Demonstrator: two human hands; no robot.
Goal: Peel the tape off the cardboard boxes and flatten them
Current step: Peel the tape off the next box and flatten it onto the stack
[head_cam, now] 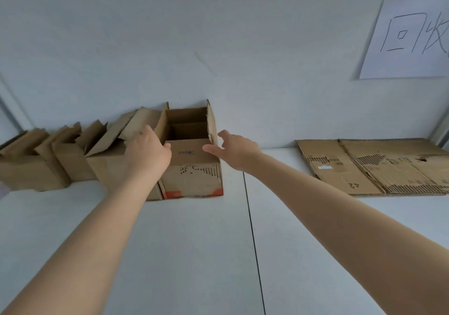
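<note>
My bare forearms reached forward over the white tabletop (194, 242), one on either side of a dark seam (252, 229) in its surface.

Left hand (148, 150): laid on the near-left top corner of the open cardboard box (192, 176), with the thumb against the top edge of the front wall. The fingers lay hidden beyond the back of the hand, so I could not tell whether they gripped the side flap.

Right hand (233, 148): wide open, fingers spread, holding nothing. Thumb and forefinger were just beside the box's near-right top corner; contact could not be judged.

The box stood upright at the far edge of the tabletop, against the wall (170, 35), top flaps raised, with orange patches (172, 194) at its lower front corners. To its left, touching it, stood a row of further open boxes (60, 159). Well apart on the right lay flattened cardboard (364, 166). Above that, a handwritten paper sheet (408, 42) hung on the wall.
</note>
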